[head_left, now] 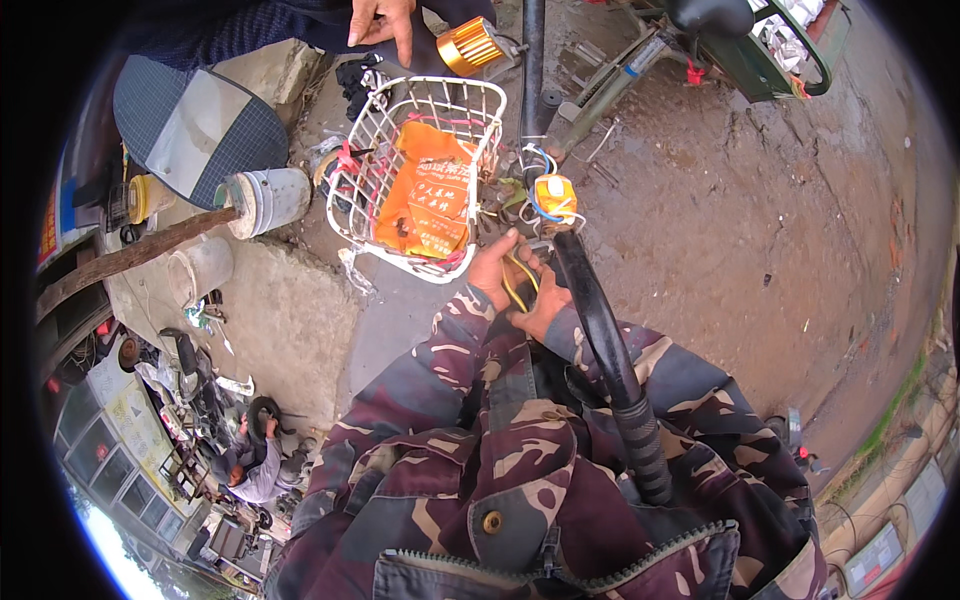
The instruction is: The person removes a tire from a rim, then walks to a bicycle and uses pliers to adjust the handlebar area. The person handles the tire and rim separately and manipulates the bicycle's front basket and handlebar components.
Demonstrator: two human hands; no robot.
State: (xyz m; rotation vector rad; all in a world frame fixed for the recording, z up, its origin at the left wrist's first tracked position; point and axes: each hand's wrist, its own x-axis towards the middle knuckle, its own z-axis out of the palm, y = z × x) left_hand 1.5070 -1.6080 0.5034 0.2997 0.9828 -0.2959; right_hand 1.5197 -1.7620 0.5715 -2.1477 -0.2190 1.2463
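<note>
In front of my chest, my left hand (pixel 491 271) and my right hand (pixel 545 302) come close together, fingers bent in a pinch. Between them a yellow wire (pixel 517 285) loops down, and both hands grip it; the fingertips partly hide one another. Just beyond is the middle of a black handlebar (pixel 592 305), whose ribbed grip (pixel 642 450) reaches back over my right arm. An orange-yellow part (pixel 555 197) with blue and white wires around it sits on the handlebar's centre. Left of it is a white wire basket (pixel 487 112) holding an orange printed bag (pixel 432 190).
Another person's hand (pixel 385 25) points down above the basket, near a gold ribbed lamp (pixel 468 47). White buckets (pixel 268 200), a wooden pole (pixel 130 255) and a dark round panel (pixel 200 130) stand left. A person (pixel 258 460) handles a tyre at lower left. Muddy ground (pixel 740 220) lies right.
</note>
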